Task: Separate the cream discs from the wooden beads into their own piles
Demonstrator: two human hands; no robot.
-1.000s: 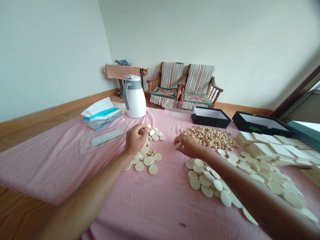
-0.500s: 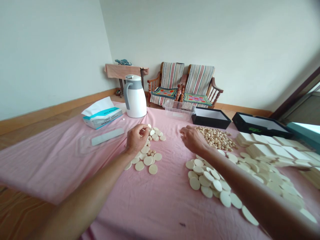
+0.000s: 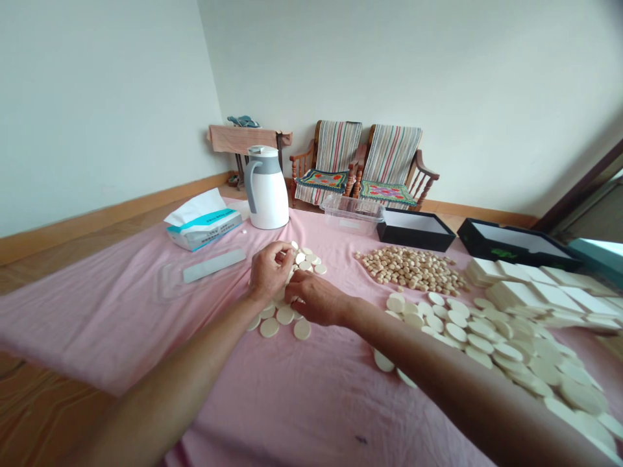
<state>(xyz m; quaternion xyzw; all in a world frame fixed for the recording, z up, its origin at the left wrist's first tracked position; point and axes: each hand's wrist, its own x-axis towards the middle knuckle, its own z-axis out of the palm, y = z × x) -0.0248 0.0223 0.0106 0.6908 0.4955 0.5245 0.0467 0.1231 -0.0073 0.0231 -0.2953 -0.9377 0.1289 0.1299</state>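
Observation:
My left hand (image 3: 272,271) is closed in a pinch above the left cluster of pale round wooden discs (image 3: 302,329); its fingertips hide whatever is between them. Beside it, my right hand (image 3: 316,297) reaches over the same cluster with curled fingers pointing down and left. What those fingers hold, if anything, is hidden. More pale discs (image 3: 305,264) show just beyond both hands. Off to the right lies a heap of small round wooden beads (image 3: 413,269), and nearer to me a large heap of discs (image 3: 506,350), partly behind my right forearm.
Stacked pale square tiles (image 3: 518,298) stand at the right. Along the back are a white jug (image 3: 269,201), a tissue pack (image 3: 204,227), a clear plastic box (image 3: 350,214) and two black trays (image 3: 416,239). A clear lid (image 3: 170,282) lies left on the pink cloth (image 3: 272,402).
My right hand has moved left from beside the bead heap to the small disc cluster, next to my left hand. The left hand keeps its pinch over the cluster.

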